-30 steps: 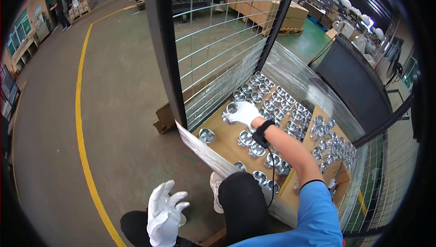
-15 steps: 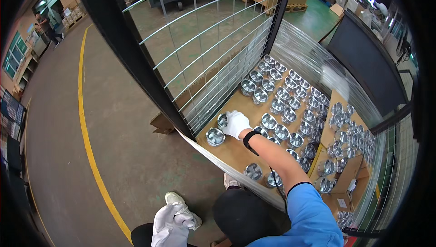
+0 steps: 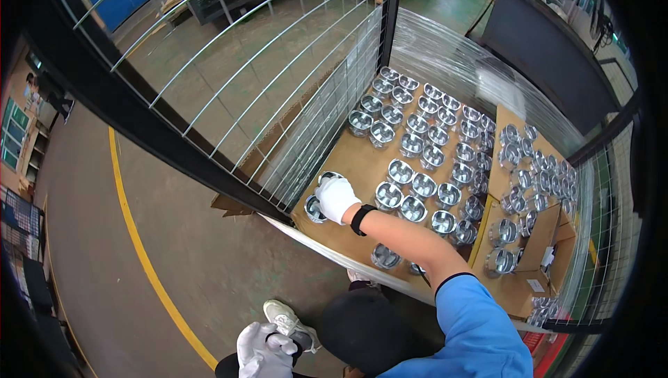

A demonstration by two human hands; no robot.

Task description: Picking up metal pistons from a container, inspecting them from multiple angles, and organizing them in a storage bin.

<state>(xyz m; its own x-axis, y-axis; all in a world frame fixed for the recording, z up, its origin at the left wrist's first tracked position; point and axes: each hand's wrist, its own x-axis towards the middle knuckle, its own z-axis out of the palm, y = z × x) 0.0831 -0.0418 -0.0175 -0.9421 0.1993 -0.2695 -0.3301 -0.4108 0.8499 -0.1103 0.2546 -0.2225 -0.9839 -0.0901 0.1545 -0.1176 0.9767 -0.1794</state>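
My right hand [image 3: 339, 198], in a white glove, reaches across to the near left corner of a cardboard sheet [image 3: 351, 242]. Its fingers are closed at a silvery engine piston [image 3: 329, 175], and the glove covers much of it. Just nearer, a second piston [image 3: 314, 210] is partly hidden by the same hand. Low in the view, my gloved left hand [image 3: 263, 351] rests by my leg with curled fingers, and nothing shows in it. Rows of upright pistons [image 3: 417, 125] stand to the right on the cardboard, and another piston [image 3: 385, 255] sits near the front edge, below my right forearm.
A wire-mesh panel with a black post [image 3: 160, 124] rises on the left. Clear stretch film [image 3: 445, 47] wraps the far side. An open cardboard box [image 3: 550, 249] and more pistons [image 3: 516, 200] are at right. A yellow floor line [image 3: 142, 253] runs left; a distant person [image 3: 52, 93] stands there.
The view has shifted, so the cage and pistons sit differently in the picture. My right hand has moved slightly left over the two corner pistons. My left hand stays by my leg.
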